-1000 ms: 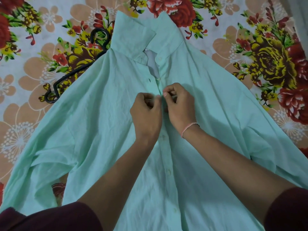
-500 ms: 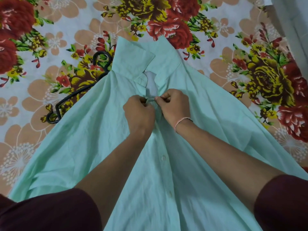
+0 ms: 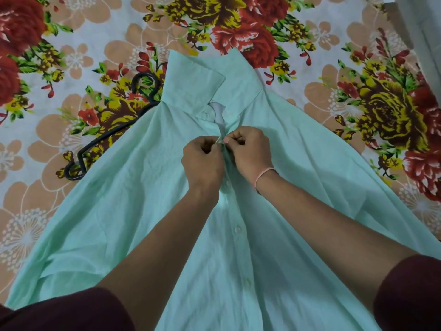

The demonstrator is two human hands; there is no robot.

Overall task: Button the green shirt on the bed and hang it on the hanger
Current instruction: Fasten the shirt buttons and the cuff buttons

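Shirt (image 3: 143,211) of pale green lies spread flat on the bed (image 3: 334,56), front side up, with the collar (image 3: 195,84) at the far end from us. We hold the two front edges near the top, just under the collar. Our left hand (image 3: 202,161) and right hand (image 3: 250,151) are side by side and almost touching. The fingers (image 3: 229,140) of both hands are pinched together on the cloth at the opening; the button between them is too small to see clearly. Just beyond the fingers, a grey label (image 3: 218,113) shows inside the open neck. Nearer to us than the fingers, a row of buttons (image 3: 238,229) runs down the closed front. To the left of the fingers, well apart, the black hanger (image 3: 107,137) lies on the flowered bedsheet, its right part hidden under the shirt's shoulder. A pink band (image 3: 262,174) is on our right wrist.
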